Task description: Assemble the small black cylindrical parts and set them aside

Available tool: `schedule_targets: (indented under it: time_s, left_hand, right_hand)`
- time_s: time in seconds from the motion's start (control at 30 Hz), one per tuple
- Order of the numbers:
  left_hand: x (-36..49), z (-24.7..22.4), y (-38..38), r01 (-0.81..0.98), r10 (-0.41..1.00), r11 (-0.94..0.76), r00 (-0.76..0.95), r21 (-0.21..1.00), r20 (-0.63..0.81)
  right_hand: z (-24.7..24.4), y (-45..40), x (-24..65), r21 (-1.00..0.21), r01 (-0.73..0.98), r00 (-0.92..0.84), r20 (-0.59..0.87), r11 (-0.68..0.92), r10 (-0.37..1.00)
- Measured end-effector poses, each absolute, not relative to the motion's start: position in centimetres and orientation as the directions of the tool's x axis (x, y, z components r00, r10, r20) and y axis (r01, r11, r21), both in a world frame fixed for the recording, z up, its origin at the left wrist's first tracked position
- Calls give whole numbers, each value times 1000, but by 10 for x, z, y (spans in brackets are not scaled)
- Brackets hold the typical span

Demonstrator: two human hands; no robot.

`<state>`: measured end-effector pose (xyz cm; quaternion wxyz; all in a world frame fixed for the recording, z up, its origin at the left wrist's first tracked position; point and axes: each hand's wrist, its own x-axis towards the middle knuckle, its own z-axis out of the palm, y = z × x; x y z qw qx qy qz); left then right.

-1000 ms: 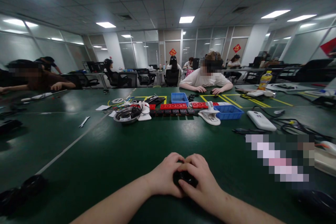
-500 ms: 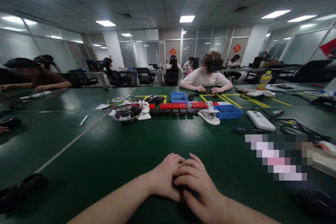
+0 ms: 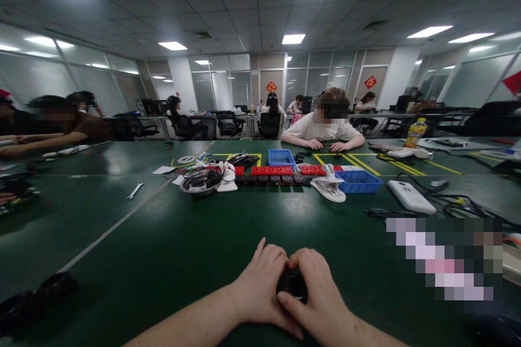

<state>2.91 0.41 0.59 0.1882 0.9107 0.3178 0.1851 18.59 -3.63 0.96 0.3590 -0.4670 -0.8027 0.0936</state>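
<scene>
Between my two hands sits a small black round part (image 3: 296,286) with a dark hole or recess in its face. My right hand (image 3: 321,293) is curled around its right side, with the thumb across the front and the fingertips at the top. My left hand (image 3: 262,282) closes against the left side, its fingers bent over and one finger raised. The left fingertips are partly hidden, and so is the lower part of the black piece. Both hands are low over the green table (image 3: 171,265), close to my body.
Across the middle stand red and black socket strips (image 3: 272,170), a white clip (image 3: 329,184), blue bins (image 3: 359,181) and a bowl of cables (image 3: 200,181). A wrench (image 3: 135,191) and black ring-shaped parts (image 3: 57,284) lie left. A white box (image 3: 411,197) is right; a person (image 3: 323,127) sits opposite.
My right fingers have drawn back from over the left hand and now grip the black part, exposing its face. The whole view has shifted slightly.
</scene>
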Motion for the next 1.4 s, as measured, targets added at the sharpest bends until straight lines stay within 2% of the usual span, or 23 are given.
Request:
schedule_targets:
  time_s: [0.17,0.33,0.5,0.63,0.97,1.07,1.17,1.3,1.4]
  left_hand:
    - [30,0,3,538,668,-724,703,432,244]
    - [30,1,5,523,667,-726,693,447,272]
    - [27,1,11,429,607,-743,756,513,247]
    - [25,1,14,389,562,-763,794,516,233]
    - [27,4,11,388,529,-791,822,473,211]
    - [27,6,9,390,538,-775,820,497,195]
    - [27,6,6,425,591,-738,782,524,198]
    - [30,5,1,494,645,-723,733,482,216]
    - [33,4,-4,565,698,-696,677,444,233]
  right_hand:
    - [11,-34,185,-429,735,-317,467,525,826]
    - [11,-33,185,-432,733,-330,450,525,830]
    - [15,-35,186,-474,618,-399,498,627,770]
    - [19,-37,187,-492,487,-496,524,722,692]
    - [27,-47,190,-403,459,-636,472,792,610]
    - [23,-46,192,-392,473,-587,527,789,614]
    - [16,-42,191,-439,525,-453,581,729,676]
    - [7,-36,189,-560,582,-267,553,590,789]
    - [4,-33,188,-584,618,-205,527,527,825]
